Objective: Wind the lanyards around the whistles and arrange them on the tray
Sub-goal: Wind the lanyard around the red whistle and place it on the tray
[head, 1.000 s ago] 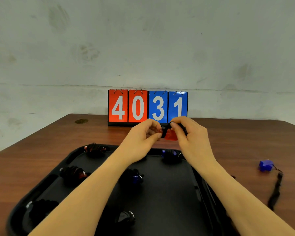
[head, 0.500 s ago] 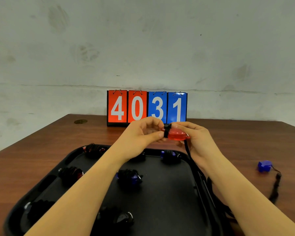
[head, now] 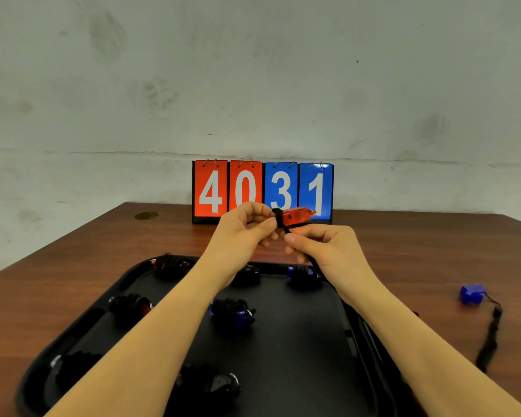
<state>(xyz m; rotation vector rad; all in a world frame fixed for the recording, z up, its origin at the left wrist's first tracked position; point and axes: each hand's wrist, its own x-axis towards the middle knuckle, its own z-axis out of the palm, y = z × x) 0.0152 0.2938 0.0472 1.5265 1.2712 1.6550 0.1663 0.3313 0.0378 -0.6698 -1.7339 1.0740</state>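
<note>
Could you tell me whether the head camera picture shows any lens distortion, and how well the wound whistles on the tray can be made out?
Head view: wide-angle bending curves the wall seam and the table edges. Lighting is soft and even, with no glare. The black tray swallows its dark wound whistles, so their lanyard turns barely show, while the red whistle held up stays clear.

Left hand (head: pixel 244 227) pinches red whistle (head: pixel 295 216) above black tray (head: pixel 298 341); right hand (head: pixel 325 245) pinches black lanyard (head: pixel 285 228) beneath it. Wound whistles lie on tray. Blue whistle (head: pixel 471 293) on wooden table (head: pixel 418 257), right. Scoreboard (head: pixel 262 191) reads 4031.
</note>
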